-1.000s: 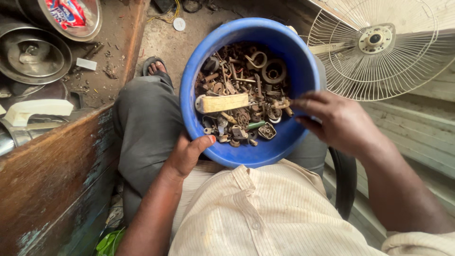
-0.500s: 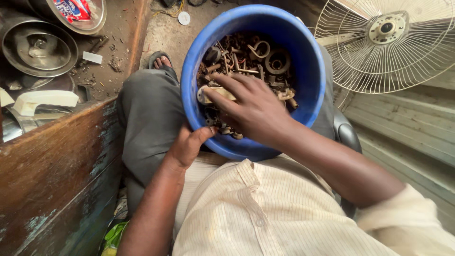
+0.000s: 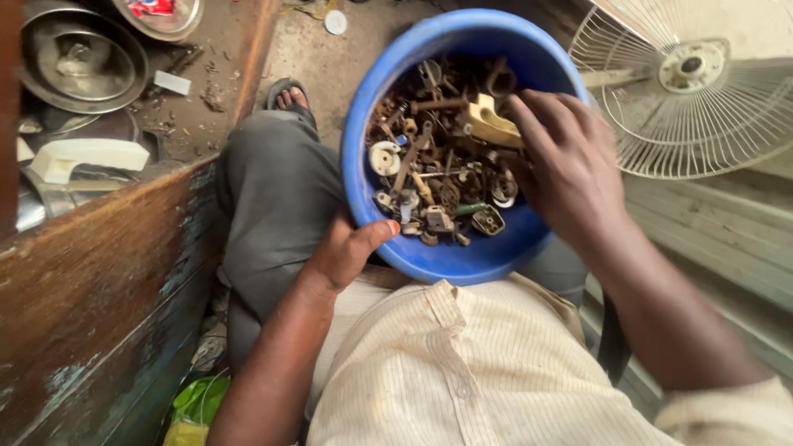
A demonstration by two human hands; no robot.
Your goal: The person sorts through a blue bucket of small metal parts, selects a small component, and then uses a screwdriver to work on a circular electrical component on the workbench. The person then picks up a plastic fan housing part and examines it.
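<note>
Resting on the lap of a seated person, a blue plastic bowl [image 3: 462,256] is tilted slightly toward the body, so that its contents are gathered in view.

Item, left hand [image 3: 347,252]: placed at the near rim of the bowl, thumb hooked over the edge and fingers under the wall. The grip is clenched on the rim, apparently so that the bowl is kept steady on the thigh.

Item, right hand [image 3: 570,165]: laid inside the bowl on top of the contents, fingers spread and bent down among the pieces. Whether anything is grasped beneath the fingers cannot be told; the palm side is hidden.

Item, contents: a heap of rusty metal scrap parts [image 3: 438,177], mixed, with screws, brackets and rings among them. A white round piece [image 3: 385,157] is seen at the left of the heap, and a cream plastic block [image 3: 489,124] just beside the right fingertips.

Item, surroundings: a wooden tabletop [image 3: 107,248], worn, at the left, on which steel dishes [image 3: 78,62] and a white plastic handle [image 3: 87,155] are kept. A fan grille [image 3: 702,91] is stood at the right, near the bowl. A sandalled foot [image 3: 287,95] is seen on the dirt floor [image 3: 330,58] beyond the knee.
</note>
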